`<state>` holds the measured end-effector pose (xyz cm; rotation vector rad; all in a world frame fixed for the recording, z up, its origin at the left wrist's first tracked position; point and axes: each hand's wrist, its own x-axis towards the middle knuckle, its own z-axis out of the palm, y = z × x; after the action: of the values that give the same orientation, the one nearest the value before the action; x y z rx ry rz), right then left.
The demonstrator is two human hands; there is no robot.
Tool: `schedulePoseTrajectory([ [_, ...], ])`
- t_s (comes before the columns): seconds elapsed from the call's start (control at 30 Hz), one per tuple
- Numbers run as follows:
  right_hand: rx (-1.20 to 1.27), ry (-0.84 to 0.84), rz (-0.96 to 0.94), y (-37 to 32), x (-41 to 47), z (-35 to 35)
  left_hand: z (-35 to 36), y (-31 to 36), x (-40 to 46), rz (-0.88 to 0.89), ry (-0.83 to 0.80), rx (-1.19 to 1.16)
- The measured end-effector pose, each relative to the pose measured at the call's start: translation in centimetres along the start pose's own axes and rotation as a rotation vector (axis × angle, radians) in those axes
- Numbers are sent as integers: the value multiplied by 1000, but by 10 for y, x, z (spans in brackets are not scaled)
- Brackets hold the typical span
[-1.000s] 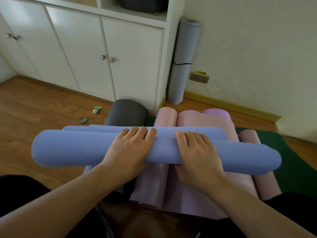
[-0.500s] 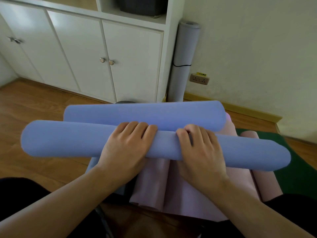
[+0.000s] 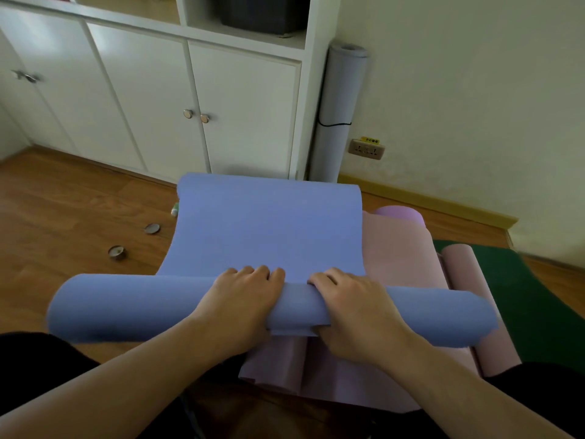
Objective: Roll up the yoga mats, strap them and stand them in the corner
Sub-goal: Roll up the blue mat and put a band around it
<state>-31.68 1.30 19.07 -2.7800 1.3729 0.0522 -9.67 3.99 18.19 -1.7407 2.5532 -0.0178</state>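
Note:
A blue yoga mat [image 3: 269,226] lies crosswise in front of me, its near end wound into a thick roll [image 3: 126,308]. My left hand [image 3: 240,299] and my right hand [image 3: 351,305] sit side by side on the middle of that roll, fingers curled over its top. The right thumb hooks under it. The loose part of the mat rises beyond my knuckles as a broad sheet. Under it lie pink mats [image 3: 399,248], partly rolled. A grey rolled mat [image 3: 338,106] with a black strap stands upright in the corner.
White cabinet doors [image 3: 247,122] close off the back. A purple roll [image 3: 399,215] and a green mat [image 3: 522,280] lie at the right. Two small metal tins [image 3: 117,252] [image 3: 152,228] and a little tube [image 3: 174,210] sit on the wooden floor at left. A wall socket [image 3: 366,149] is near the corner.
The far part of the blue mat has lifted from a low fold into a wide raised sheet, hiding the grey roll behind it. Both hands stay on the blue roll.

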Motion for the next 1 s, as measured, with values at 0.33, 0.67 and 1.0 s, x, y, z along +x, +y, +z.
schedulePoseTrajectory([
  [0.33, -115, -43, -22, -6, 0, 13, -8, -2, -5, -30, -102, -95],
  [0.67, -79, -45, -23, -5, -3, 9, -7, 0, 1, -65, -75, -83],
  [1.0, 2, -71, 21, -3, 1, -7, 9, 8, -2, -126, -18, 47],
])
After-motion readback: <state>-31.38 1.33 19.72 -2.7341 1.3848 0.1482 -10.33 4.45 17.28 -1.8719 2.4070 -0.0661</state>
